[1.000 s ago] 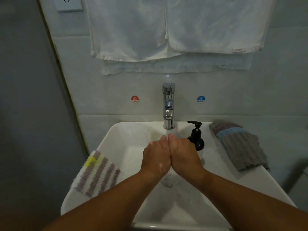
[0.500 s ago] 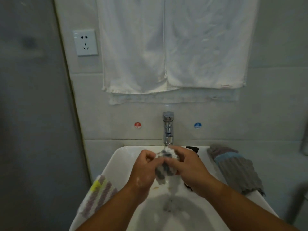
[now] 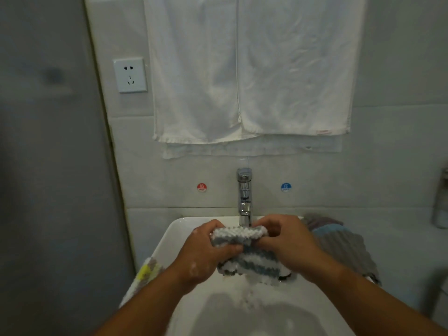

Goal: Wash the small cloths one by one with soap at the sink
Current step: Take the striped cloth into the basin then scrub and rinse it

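Observation:
A small grey-and-white striped cloth (image 3: 244,258) is held over the white sink (image 3: 169,241), just below the chrome faucet (image 3: 244,197). My left hand (image 3: 206,253) grips its left side and my right hand (image 3: 293,246) grips its right side, with the top edge stretched between them. Water and suds drip from the cloth into the basin. A purple, white and yellow striped cloth (image 3: 145,272) lies on the sink's left rim. On the right rim a grey, blue and mauve cloth (image 3: 344,246) lies. The soap bottle is hidden behind my right hand.
White towels (image 3: 252,73) hang on the wall above the faucet. A wall socket (image 3: 130,75) sits to their left. Red hot (image 3: 201,187) and blue cold (image 3: 286,187) stickers flank the faucet. A grey wall or door panel (image 3: 48,166) closes off the left side.
My hands rose from low in the basin with the striped cloth bunched between them, then spread it out wider under the faucet. The view tilted upward.

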`<state>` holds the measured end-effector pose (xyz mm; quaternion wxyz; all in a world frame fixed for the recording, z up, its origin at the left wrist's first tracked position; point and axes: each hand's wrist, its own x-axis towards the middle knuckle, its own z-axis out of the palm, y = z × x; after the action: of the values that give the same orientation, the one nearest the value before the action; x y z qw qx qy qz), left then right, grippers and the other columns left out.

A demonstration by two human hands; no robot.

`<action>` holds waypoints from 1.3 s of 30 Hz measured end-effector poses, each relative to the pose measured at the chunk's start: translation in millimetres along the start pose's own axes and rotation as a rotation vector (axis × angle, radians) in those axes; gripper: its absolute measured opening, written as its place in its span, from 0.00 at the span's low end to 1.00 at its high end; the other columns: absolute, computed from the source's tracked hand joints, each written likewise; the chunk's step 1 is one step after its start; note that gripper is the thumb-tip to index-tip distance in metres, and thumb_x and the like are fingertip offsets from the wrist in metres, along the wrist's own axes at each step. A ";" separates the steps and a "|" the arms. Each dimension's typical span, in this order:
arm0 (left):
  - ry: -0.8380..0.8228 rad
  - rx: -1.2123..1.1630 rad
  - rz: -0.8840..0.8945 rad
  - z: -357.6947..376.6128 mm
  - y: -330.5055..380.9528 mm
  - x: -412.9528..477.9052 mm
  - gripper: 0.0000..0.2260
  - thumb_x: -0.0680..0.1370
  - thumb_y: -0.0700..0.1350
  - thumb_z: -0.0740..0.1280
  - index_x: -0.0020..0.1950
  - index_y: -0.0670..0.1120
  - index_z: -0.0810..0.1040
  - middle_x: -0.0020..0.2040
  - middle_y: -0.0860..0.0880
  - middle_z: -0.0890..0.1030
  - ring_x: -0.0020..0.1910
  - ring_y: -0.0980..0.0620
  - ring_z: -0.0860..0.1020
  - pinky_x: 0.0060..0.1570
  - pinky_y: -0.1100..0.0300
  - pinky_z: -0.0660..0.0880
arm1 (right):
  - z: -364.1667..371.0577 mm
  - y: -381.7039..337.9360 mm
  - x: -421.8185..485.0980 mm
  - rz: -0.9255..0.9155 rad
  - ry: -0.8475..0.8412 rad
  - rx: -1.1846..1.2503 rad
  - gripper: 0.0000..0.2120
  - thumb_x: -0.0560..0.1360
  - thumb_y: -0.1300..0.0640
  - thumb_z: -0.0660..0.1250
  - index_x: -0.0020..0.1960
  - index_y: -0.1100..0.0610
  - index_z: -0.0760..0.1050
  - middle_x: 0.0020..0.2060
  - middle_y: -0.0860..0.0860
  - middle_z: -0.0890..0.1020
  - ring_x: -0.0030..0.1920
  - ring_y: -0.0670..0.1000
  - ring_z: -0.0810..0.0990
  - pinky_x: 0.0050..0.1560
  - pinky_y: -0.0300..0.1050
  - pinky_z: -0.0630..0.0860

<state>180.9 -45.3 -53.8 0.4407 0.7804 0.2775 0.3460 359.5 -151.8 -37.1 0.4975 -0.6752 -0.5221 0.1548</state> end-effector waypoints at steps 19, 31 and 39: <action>-0.099 -0.382 -0.147 -49.7 5.4 -0.2 0.17 0.68 0.42 0.76 0.54 0.38 0.79 0.47 0.38 0.85 0.46 0.41 0.85 0.45 0.49 0.82 | -37.6 0.9 -0.3 -0.069 -0.179 0.078 0.08 0.72 0.57 0.77 0.37 0.55 0.80 0.30 0.45 0.79 0.33 0.44 0.76 0.33 0.34 0.71; -0.007 -0.434 -0.200 -42.5 6.9 5.2 0.06 0.75 0.33 0.72 0.48 0.40 0.80 0.42 0.42 0.83 0.42 0.45 0.82 0.41 0.53 0.79 | -29.5 9.2 -3.3 0.049 -0.102 0.480 0.12 0.74 0.49 0.71 0.52 0.54 0.84 0.49 0.58 0.86 0.50 0.58 0.86 0.49 0.54 0.83; 0.044 -0.463 -0.189 -45.0 12.0 6.7 0.08 0.71 0.38 0.74 0.49 0.38 0.83 0.45 0.40 0.85 0.42 0.44 0.84 0.43 0.52 0.80 | -31.5 9.1 1.8 0.101 0.208 0.493 0.05 0.79 0.56 0.69 0.50 0.56 0.82 0.42 0.54 0.87 0.41 0.52 0.86 0.37 0.45 0.81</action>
<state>151.1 -23.5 -24.5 0.6321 0.6214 0.2721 0.3745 388.3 -166.0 -29.7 0.6897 -0.5710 -0.3803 0.2314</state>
